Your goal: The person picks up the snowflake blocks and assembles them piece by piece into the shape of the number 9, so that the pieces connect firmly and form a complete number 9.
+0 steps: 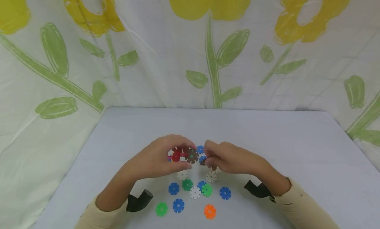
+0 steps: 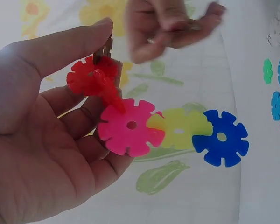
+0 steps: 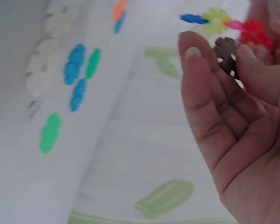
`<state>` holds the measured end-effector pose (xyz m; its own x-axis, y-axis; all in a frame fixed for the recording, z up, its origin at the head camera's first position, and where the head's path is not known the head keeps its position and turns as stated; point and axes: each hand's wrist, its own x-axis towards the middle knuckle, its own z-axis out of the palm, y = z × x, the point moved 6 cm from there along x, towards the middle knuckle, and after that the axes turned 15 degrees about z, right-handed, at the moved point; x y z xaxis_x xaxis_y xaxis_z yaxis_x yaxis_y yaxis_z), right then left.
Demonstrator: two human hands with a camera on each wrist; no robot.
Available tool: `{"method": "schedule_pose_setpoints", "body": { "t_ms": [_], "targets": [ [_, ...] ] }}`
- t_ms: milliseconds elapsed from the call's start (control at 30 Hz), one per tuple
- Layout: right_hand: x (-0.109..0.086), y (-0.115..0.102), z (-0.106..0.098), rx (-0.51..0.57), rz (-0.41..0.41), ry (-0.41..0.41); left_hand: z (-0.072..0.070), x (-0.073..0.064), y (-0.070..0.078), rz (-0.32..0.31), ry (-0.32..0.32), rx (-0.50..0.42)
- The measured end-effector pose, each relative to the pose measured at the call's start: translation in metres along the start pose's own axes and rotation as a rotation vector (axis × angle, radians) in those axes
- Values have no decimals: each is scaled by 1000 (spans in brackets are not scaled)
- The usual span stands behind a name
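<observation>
My left hand (image 1: 154,158) holds a chain of slotted plastic snowflake discs linked edge to edge. In the left wrist view it runs from a brown disc (image 1: 194,158) at the fingertips through red discs (image 2: 79,79), a pink disc (image 2: 116,130) and a yellow disc (image 2: 170,126) to a blue disc (image 2: 233,140) at the free end. Between thumb and fingers, my right hand (image 1: 234,158) pinches a separate dark brown disc (image 3: 223,49). Both hands are raised over the table, a small gap between them, the right one just beside the chain's brown end.
Loose discs lie on the white table (image 1: 267,136) below and around the hands: an orange disc (image 1: 206,212), a light green disc (image 1: 158,209), a white disc (image 1: 192,194), and several blue ones. A flower-printed cloth (image 1: 160,57) hangs behind the table.
</observation>
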<state>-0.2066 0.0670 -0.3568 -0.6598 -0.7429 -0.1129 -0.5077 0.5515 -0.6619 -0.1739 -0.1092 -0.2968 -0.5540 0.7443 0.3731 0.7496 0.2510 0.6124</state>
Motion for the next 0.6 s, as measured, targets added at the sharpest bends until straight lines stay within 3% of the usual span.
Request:
{"method": "schedule_pose_setpoints", "body": {
  "t_ms": [200, 400, 600],
  "targets": [
    [-23, -27, -18, 46, -137, 131, 2, 2, 0, 10, 14, -51],
    [-32, -40, -22, 25, -154, 193, 5, 3, 2, 9, 11, -101],
    [-36, -43, -22, 45, -166, 198, 6, 4, 3, 3, 7, -95]
  ]
}}
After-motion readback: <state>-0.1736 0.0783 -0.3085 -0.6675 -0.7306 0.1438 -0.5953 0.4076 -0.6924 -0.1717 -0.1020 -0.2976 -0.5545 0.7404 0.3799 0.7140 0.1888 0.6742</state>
